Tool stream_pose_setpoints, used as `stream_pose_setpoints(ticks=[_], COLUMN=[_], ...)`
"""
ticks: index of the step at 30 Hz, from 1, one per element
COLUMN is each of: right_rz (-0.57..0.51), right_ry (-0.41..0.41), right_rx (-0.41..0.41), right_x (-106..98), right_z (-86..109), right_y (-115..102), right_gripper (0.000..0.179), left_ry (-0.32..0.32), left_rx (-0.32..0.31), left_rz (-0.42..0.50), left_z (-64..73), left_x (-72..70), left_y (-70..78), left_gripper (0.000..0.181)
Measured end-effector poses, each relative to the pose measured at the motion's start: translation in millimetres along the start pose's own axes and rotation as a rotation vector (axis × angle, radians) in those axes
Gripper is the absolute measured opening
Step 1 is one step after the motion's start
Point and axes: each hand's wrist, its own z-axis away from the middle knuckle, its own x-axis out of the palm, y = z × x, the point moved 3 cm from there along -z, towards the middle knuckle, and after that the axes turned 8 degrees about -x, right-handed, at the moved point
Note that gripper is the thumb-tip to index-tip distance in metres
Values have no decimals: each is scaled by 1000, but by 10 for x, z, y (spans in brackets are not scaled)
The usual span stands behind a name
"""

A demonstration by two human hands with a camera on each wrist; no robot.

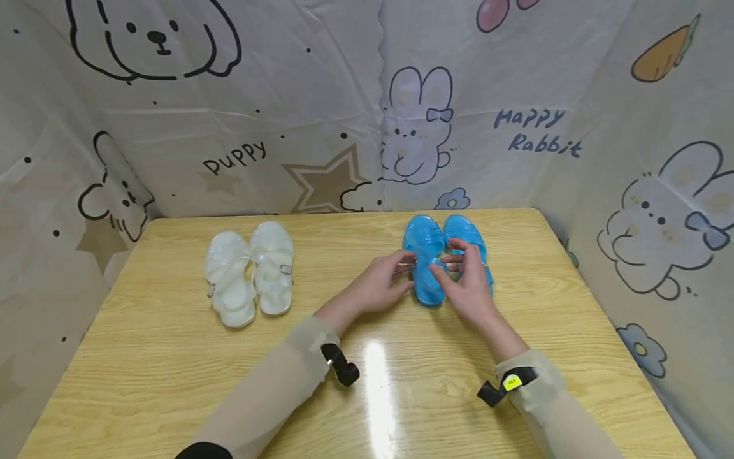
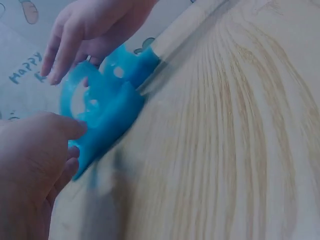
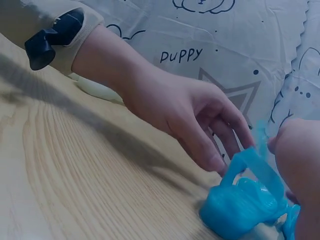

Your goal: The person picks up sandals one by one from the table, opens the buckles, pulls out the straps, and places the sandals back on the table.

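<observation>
A pair of translucent blue sandals stands side by side at the right back of the table. My left hand (image 1: 384,280) is beside the outer edge of the left blue sandal (image 1: 425,280), its fingers loosely bent and thumb apart from them. In the right wrist view, that thumb is right at the sandal's raised strap (image 3: 262,170). My right hand (image 1: 467,284) hovers over the inner side of the same sandal, thumb and fingers spread, partly covering the right blue sandal (image 1: 463,228). Its fingers (image 2: 65,55) extend above the straps in the left wrist view.
A pair of white translucent sandals (image 1: 274,255) with small metal buckles stands at the table's left back. The wooden table (image 1: 321,242) ends at a printed cloth backdrop (image 1: 321,76), which also encloses both sides. Black wrist cameras (image 1: 341,366) are strapped over the sleeves.
</observation>
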Motion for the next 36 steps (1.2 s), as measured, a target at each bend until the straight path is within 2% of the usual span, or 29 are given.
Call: stream_pose_setpoints(ticks=[3, 7, 10, 12, 15, 19, 27, 32, 36], right_rz=[-13, -50, -96, -134, -200, -251, -347, -330, -320], right_ry=[48, 88, 79, 53, -18, -128, -275, -358, -396], right_rx=[-112, -268, -344, -364, -375, -357, -286, -234, -234], right_x=[27, 116, 208, 278, 434, 692, 1182, 1403, 1523], right_z=[-9, -25, -41, -53, -76, -105, -131, -190, -254], right_y=[-43, -163, -365, -523, -588, -481, -601, -674, -693], right_gripper=[50, 40, 35, 32, 30, 32, 31, 32, 34], left_ry=[17, 60, 112, 151, 209, 297, 424, 502, 519], left_rx=[-9, 51, 89, 92, 91, 76, 28, -13, -76], left_rz=[-8, -18, -46, -63, -79, -94, -140, -192, -192], left_z=[119, 316, 488, 609, 785, 1013, 1410, 1528, 1564], left_x=[-111, -356, -581, -727, -937, -1181, -1512, -1687, -1790], left_y=[2, 32, 70, 71, 17, -118, -328, -426, -525], left_gripper=[54, 45, 40, 39, 38, 36, 37, 39, 40])
